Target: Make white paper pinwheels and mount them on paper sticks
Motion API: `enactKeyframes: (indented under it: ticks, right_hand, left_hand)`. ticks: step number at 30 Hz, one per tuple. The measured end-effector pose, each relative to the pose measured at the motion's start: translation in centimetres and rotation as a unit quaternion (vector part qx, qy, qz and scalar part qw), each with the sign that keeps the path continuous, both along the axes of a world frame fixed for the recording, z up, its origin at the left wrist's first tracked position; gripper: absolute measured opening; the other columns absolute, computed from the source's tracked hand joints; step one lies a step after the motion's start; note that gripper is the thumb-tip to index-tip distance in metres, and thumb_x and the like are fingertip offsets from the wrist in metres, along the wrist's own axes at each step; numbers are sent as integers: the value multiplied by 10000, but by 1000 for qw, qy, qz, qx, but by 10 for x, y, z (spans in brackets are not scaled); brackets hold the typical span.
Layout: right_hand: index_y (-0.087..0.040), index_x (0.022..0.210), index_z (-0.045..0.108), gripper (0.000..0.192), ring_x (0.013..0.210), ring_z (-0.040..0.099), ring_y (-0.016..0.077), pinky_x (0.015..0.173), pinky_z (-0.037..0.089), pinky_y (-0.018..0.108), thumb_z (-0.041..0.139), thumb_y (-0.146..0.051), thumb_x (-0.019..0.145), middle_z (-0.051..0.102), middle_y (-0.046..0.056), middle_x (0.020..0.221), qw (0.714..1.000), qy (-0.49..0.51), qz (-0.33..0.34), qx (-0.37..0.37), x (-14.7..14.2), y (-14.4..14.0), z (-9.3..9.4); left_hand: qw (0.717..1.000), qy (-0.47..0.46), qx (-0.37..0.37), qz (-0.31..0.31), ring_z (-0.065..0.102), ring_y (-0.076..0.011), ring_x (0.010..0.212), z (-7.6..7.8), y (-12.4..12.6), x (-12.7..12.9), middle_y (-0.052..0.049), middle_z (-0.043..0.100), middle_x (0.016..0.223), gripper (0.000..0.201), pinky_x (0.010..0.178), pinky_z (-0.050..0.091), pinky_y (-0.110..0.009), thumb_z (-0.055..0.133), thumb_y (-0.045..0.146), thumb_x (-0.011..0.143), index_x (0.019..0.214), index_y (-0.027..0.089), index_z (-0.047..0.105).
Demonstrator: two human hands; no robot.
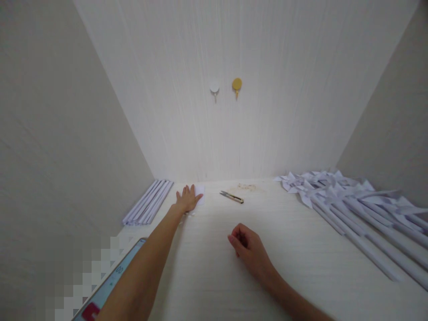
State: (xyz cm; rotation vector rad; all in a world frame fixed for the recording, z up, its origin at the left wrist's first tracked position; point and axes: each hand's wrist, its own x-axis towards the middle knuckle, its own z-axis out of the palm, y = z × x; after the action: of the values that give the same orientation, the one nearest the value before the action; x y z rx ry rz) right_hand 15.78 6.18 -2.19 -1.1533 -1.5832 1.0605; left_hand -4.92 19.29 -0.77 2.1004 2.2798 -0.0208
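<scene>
Currently the two hands are well apart: the left hand (187,199) reaches far forward, fingers spread over a piece of white paper (200,192) near the back wall (234,142), while the right hand (249,247) is loosely curled above the middle of the counter (207,276); whether it grips anything, I cannot tell. Thread snips (234,197) lie between paper and right hand, farther back, near some brownish crumbs (246,187). Rolled paper tubes (149,203) sit side by side left of the paper. Paper-topped tubes (361,240) pile up at right. A smartphone (122,267) shows partly behind the left forearm (149,267).
</scene>
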Motion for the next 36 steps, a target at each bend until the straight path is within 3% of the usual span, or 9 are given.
enactKeyframes:
  ticks: [13, 36]
  right_hand:
    - [-192, 580, 411, 146, 448, 368, 85, 426, 293, 209, 471, -251, 699, 396, -48, 485, 1000, -14, -2, -11, -1, -2, 4]
    - [-186, 583, 409, 147, 452, 360, 78, 426, 290, 205, 468, -250, 702, 390, -47, 497, 1000, -13, 5, -14, -2, -1, 3]
  left_hand:
    - [1000, 0, 24, -2, 177, -295, 1280, 0, -2, 2, -253, 181, 1377, 657, 971, 172, -524, 165, 470, 827, 1328, 47, 115]
    - [998, 36, 57, -3, 308, -288, 1229, -2, -3, 2, -238, 306, 1335, 619, 970, 218, -489, 214, 467, 829, 1303, 69, 208]
